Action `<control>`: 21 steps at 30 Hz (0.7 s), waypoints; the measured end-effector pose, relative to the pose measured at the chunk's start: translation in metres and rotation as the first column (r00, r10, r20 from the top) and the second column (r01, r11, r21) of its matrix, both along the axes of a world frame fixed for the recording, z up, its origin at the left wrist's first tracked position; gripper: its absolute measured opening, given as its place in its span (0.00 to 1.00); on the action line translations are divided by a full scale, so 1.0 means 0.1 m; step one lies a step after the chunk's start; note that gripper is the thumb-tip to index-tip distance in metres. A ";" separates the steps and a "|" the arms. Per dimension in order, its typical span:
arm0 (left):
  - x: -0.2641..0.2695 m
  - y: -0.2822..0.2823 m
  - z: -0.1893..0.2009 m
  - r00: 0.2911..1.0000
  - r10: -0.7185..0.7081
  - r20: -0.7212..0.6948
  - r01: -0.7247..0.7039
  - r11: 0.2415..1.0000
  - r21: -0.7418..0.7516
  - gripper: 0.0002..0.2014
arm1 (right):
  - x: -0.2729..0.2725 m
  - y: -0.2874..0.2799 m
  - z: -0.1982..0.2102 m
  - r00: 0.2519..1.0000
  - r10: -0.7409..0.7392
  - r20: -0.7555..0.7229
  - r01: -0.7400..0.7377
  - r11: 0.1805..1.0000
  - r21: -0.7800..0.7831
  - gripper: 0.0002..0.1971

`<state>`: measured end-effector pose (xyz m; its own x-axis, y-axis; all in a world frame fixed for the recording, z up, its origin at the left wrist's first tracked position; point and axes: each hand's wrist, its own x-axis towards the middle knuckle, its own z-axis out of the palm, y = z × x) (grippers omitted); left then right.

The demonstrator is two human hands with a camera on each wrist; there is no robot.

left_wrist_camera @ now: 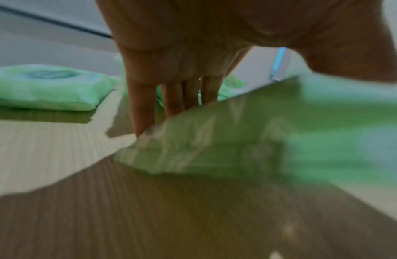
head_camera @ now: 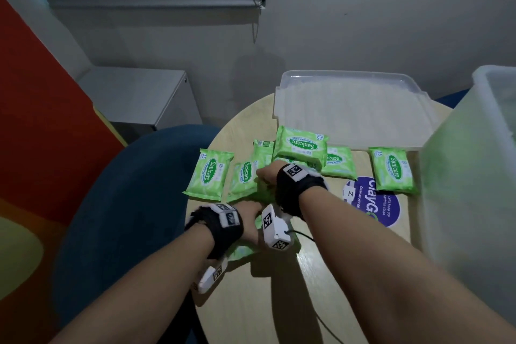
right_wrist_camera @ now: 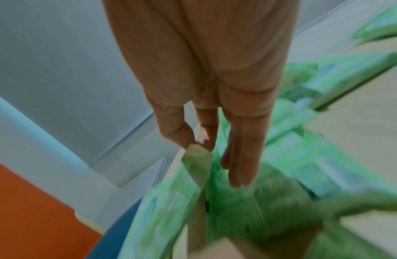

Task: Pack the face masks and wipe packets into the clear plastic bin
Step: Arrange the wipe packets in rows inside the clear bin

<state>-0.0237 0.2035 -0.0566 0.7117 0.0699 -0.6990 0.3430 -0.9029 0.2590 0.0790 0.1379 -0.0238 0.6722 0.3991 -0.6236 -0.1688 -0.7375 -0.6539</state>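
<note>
Several green Sanicare wipe packets lie on the round table (head_camera: 349, 274); one sits at the far left (head_camera: 208, 177) and another at the right (head_camera: 392, 170). The clear plastic bin (head_camera: 458, 148) stands at the table's right edge. My right hand (head_camera: 265, 176) reaches across to the middle packets, its thumb and forefinger pinching a packet's edge (right_wrist_camera: 197, 154). Just in front of it, my left hand (head_camera: 252, 219) holds a tilted packet (left_wrist_camera: 215, 143), with fingers (left_wrist_camera: 142, 112) behind it and the thumb over it. The wrist views are blurred. I see no face masks.
The bin's clear lid (head_camera: 349, 109) lies flat at the back of the table. A purple round sticker (head_camera: 374, 204) marks the tabletop near the bin. A blue chair (head_camera: 125, 204) stands to the left, below the table's edge.
</note>
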 end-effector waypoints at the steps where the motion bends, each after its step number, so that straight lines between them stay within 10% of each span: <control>1: 0.01 0.04 0.01 0.993 0.119 0.001 -0.118 0.989 -0.094 0.28 | 0.07 -0.03 0.07 0.999 -0.027 -0.021 0.027 0.999 0.024 0.14; 6: 0.00 0.07 0.28 0.882 0.468 -0.054 -0.438 0.774 -0.457 0.45 | 0.35 -0.41 0.69 0.988 -0.124 -0.093 0.142 0.963 0.227 0.10; 13: 0.22 -0.25 0.72 0.657 0.714 -0.244 -0.552 0.235 -0.800 0.26 | 0.67 -1.37 1.46 0.964 -0.251 -0.086 0.241 0.694 0.678 0.06; 18: 0.66 -0.48 1.19 0.937 0.204 -0.283 -0.300 0.061 -0.952 0.28 | 0.81 -2.21 1.76 0.888 -0.417 -0.194 0.377 0.417 0.827 0.06; 21: 0.95 -0.74 1.52 0.953 0.220 -0.207 -0.244 0.156 -0.957 0.30 | 0.91 -2.76 1.95 0.865 -0.424 -0.266 0.399 0.263 0.879 0.20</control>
<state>0.0709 0.1290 0.0957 0.7861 -0.5057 -0.3554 0.5009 0.1844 0.8456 0.1696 -0.1382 0.1713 0.9299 0.3600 -0.0758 -0.2424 0.4447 -0.8623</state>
